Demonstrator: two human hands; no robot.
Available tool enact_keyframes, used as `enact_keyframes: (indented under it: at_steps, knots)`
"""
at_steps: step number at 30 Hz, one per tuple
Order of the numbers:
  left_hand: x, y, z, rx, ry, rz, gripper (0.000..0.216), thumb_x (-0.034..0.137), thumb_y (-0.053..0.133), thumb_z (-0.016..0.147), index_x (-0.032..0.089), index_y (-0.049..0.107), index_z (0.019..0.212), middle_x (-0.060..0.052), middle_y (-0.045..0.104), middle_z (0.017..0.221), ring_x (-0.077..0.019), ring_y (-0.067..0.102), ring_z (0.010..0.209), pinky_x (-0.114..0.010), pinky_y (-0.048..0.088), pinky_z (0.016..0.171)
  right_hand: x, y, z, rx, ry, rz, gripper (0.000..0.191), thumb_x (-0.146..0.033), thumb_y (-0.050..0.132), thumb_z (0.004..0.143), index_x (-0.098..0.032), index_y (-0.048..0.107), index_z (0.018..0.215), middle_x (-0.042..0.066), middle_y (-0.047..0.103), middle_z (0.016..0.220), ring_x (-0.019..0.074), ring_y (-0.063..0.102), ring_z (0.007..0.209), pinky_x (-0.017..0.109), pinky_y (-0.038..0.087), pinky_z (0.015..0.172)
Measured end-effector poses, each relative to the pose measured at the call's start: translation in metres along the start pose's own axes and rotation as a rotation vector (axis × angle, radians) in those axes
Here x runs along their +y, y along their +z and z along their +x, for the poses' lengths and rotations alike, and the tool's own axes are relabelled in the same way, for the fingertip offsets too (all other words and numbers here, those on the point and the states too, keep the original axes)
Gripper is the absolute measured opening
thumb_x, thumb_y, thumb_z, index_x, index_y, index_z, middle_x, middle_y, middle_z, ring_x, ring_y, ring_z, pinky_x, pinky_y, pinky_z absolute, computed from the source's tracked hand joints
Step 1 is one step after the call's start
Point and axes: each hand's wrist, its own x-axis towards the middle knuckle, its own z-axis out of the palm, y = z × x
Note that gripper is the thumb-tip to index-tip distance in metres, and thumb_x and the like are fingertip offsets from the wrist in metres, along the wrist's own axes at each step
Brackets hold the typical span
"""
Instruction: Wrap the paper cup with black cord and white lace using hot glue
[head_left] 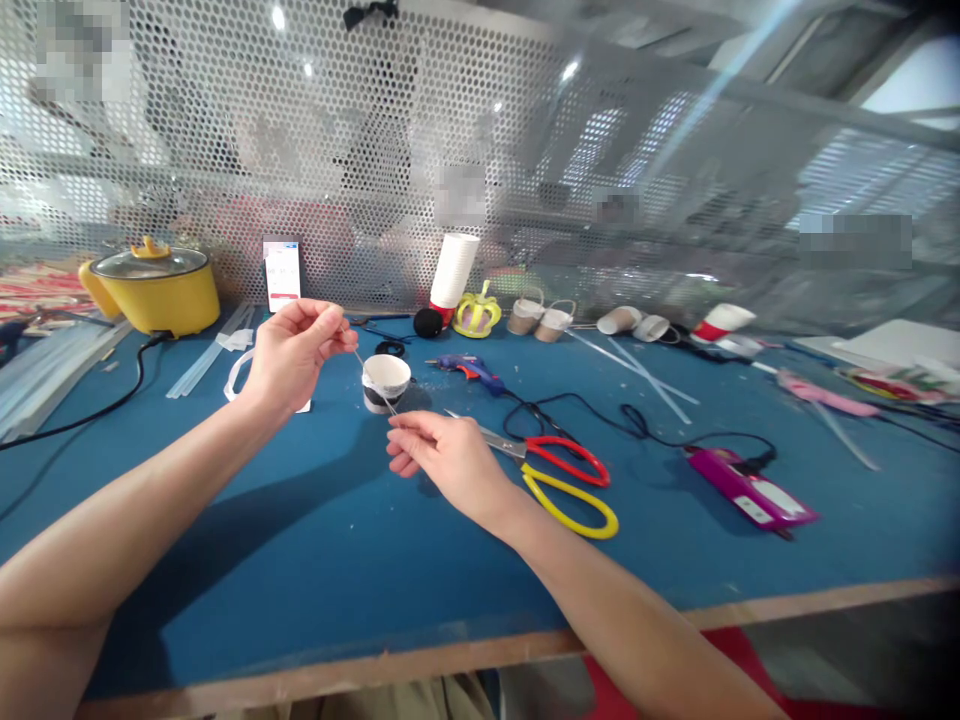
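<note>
Between my hands a thin, pale piece of string [372, 378] is stretched on a slant. My left hand [298, 345] pinches its upper end. Lower and to the right, my right hand [442, 450] pinches the other end between thumb and finger. Behind the string a small white paper cup [386, 375] with a dark band stands upright on the blue table [300, 570]. Scissors [555, 465] with one red and one yellow handle lie beside my right hand. A blue glue gun [472, 372] rests beyond them.
A yellow electric pot [154, 290] stands at the back left, near a propped phone [282, 272]. A purple power strip [750, 490] sits at right, its black cable crossing the table. Stacked paper cups [454, 270], a yellow crown-shaped basket [478, 314] and small buckets [555, 322] line the mesh panel.
</note>
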Motion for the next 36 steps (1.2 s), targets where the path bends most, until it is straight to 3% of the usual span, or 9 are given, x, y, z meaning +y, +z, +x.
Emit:
enact_keyframes:
  at_steps: [15, 25, 36]
  knots:
    - [0.0024, 0.0, -0.0008, 0.016, 0.016, 0.018, 0.013, 0.012, 0.064, 0.07, 0.014, 0.053, 0.064, 0.003, 0.058, 0.056, -0.0087, 0.059, 0.051, -0.022, 0.052, 0.053, -0.002, 0.0016, 0.0008, 0.052, 0.016, 0.044, 0.018, -0.028, 0.053, 0.081, -0.013, 0.063, 0.077, 0.002, 0.063, 0.063, 0.0128, 0.064, 0.054, 0.025, 0.055, 0.052]
    - [-0.004, -0.0005, -0.0028, -0.023, 0.054, 0.019, 0.011, 0.012, 0.063, 0.071, 0.014, 0.053, 0.066, 0.002, 0.06, 0.055, -0.0091, 0.06, 0.05, -0.021, 0.051, 0.051, 0.0021, 0.0053, 0.0001, 0.044, 0.018, -0.039, 0.019, -0.02, 0.054, 0.078, -0.011, 0.062, 0.093, 0.006, 0.066, 0.069, 0.0145, 0.066, 0.056, 0.025, 0.056, 0.053]
    - [-0.0047, 0.0005, -0.0031, -0.02, 0.058, 0.066, 0.012, 0.015, 0.064, 0.069, 0.015, 0.053, 0.066, 0.004, 0.059, 0.055, -0.0085, 0.059, 0.05, -0.022, 0.051, 0.053, 0.0002, 0.0067, 0.0011, 0.019, 0.067, -0.002, 0.013, -0.022, 0.053, 0.081, -0.011, 0.06, 0.081, 0.004, 0.063, 0.064, 0.0125, 0.064, 0.052, 0.024, 0.056, 0.05]
